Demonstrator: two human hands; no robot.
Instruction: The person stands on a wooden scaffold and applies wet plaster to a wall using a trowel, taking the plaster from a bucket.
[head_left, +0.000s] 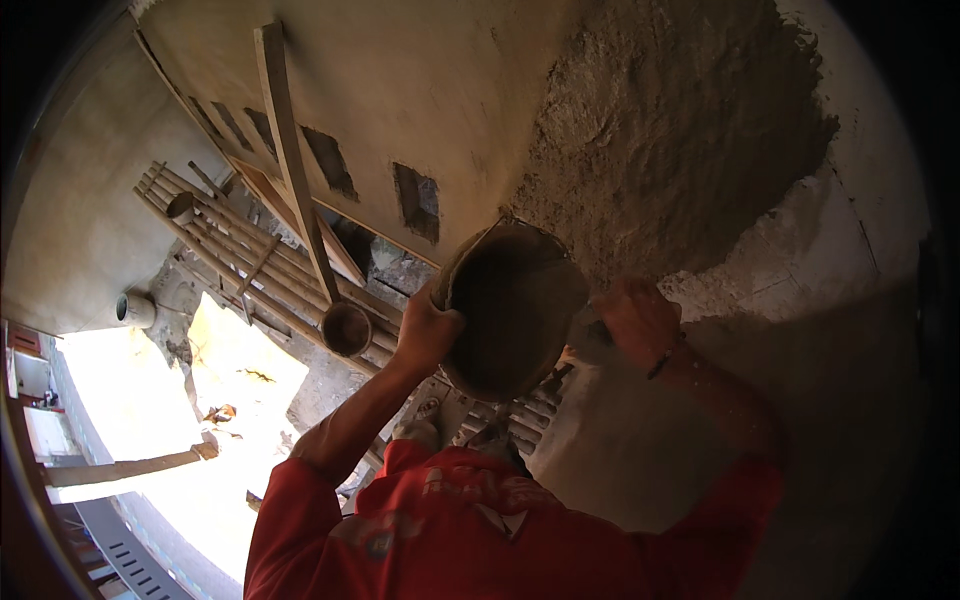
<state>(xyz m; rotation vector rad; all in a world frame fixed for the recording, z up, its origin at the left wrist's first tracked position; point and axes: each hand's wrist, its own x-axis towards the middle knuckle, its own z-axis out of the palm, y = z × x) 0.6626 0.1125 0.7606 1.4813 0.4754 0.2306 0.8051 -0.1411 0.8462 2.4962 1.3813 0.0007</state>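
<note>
A round, dark, mortar-stained bucket (515,320) is tipped in front of my chest, its wide mouth showing. My left hand (430,328) is closed round its left rim, thumb over the edge. At the bucket's right side, my right hand (640,318) is curled shut, a dark band on its wrist. Something dark and flat shows below these fingers; shadow hides what it is. Just beyond both hands rises the wall, with a broad patch of rough, wet-looking mortar (680,150).
A platform of lashed poles (255,255) runs along the wall to the left, with a small bowl-like pan (346,329) on it. One long plank (290,150) leans there. Square holes (417,203) pierce the wall. A pale bucket (135,310) stands on the rubble-strewn ground, beside glaring sunlight.
</note>
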